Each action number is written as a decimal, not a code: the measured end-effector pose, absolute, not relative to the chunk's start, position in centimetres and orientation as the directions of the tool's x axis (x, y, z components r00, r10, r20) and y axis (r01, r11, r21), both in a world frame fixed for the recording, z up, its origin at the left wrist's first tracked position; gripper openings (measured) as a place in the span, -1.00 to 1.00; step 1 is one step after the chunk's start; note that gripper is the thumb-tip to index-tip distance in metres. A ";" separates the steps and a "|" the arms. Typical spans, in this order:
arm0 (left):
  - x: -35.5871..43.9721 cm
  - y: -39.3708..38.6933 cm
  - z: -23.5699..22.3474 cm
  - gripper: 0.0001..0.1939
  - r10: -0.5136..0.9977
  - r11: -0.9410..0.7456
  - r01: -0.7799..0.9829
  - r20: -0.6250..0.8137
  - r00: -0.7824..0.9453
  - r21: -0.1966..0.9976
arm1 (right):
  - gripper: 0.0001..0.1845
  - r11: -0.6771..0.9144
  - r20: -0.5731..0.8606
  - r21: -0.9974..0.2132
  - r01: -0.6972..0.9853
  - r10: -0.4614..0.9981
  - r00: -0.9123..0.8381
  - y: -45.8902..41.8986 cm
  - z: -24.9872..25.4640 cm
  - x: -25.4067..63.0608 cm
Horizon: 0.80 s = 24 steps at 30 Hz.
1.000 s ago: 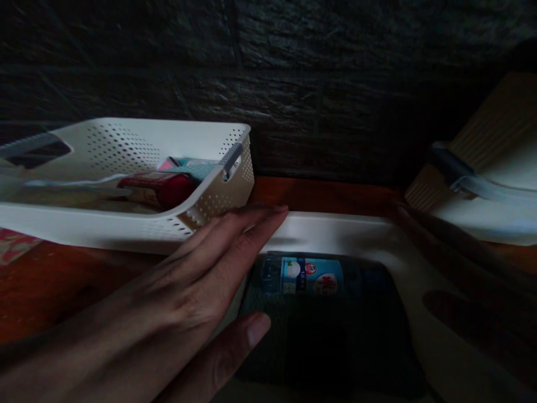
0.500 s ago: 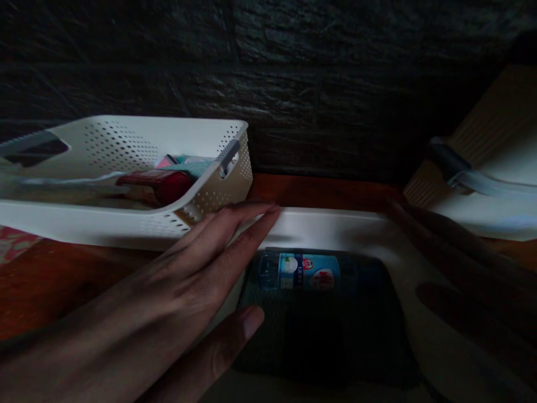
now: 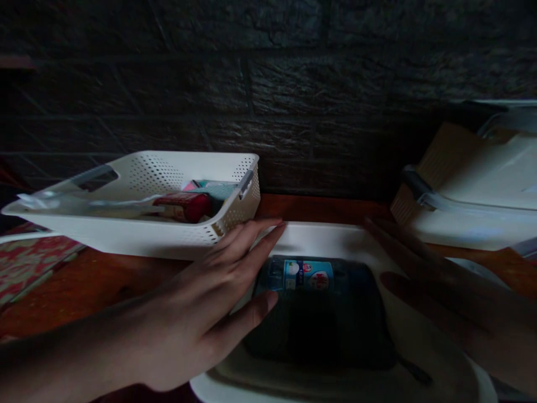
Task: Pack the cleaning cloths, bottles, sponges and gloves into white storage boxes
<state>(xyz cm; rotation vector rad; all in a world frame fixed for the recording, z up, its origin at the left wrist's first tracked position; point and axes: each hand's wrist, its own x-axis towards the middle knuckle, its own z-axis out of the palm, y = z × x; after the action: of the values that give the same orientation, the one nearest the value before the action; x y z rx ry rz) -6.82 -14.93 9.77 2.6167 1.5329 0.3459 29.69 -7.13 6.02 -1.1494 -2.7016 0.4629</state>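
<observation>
Bin, white and open-topped, is seen low in the centre of the head view, standing on a reddish wooden table just in front of a dark textured wall. Its left rim is covered by the left hand, laid flat with fingers extended and close together, thumb dropped over the inner wall; nothing is pinched. Its right rim is met by the right hand, also flat and extended, though this side is dim and motion-blurred, so firm contact cannot be confirmed (it appears to rest along the rim). Inside, 1 bottle with a blue label is seen lying on its side at the far end, on what looks like dark fabric.

A perforated basket stands just beside the bin on the left, with the left fingertips near or touching its corner; a red packet and other small items lie in it. A patterned cloth is noted at the far left, and a white lidded container at the right.

Judgement on handling: the bin is best held by 2 opposed grips of equal pressure, thumbs inside and fingers outside. The left fingers would be better kept clear of the basket corner, lest they be caught between the 2 walls. The bin should be kept level, since the bottle is free to roll.
</observation>
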 end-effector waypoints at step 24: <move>-5.8 -14.7 12.5 -0.43 0.785 -0.604 0.791 0.248 0.567 0.104 | -0.13 0.743 0.127 -0.025 0.668 0.666 -0.735 -5.6 9.8 26.1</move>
<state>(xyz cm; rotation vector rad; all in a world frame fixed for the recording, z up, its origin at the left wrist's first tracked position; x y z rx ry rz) -5.83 -14.75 12.46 2.7978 1.4069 0.4283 26.07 -5.64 9.81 -1.0812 -2.8128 -0.0342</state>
